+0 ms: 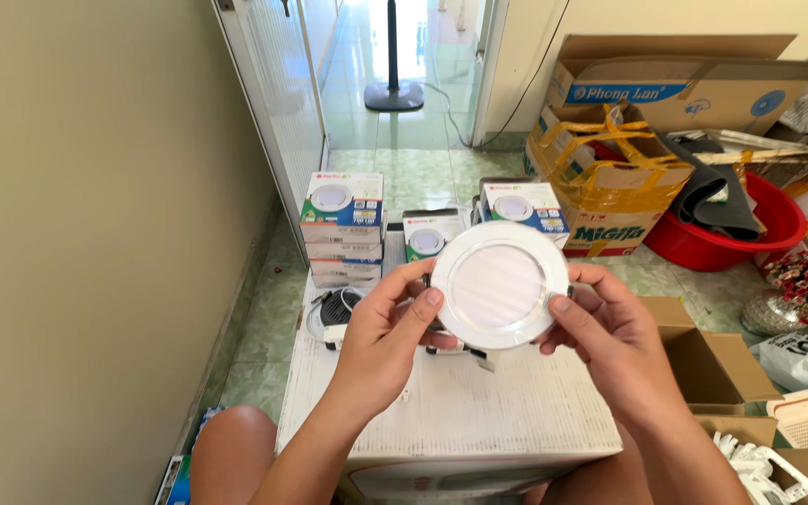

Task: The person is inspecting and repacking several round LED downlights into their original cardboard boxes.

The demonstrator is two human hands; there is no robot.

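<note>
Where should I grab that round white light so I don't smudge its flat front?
Probably by its rim, from the two sides. The round white light faces the camera, so its thin edge is free; the left hand and right hand pinch it there, fingertips off the frosted middle.

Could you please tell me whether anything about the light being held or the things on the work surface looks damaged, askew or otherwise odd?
Nothing stands out. The left hand and right hand hold the round white downlight by its rim, face intact. The boxes behind are stacked fairly squarely.
</note>
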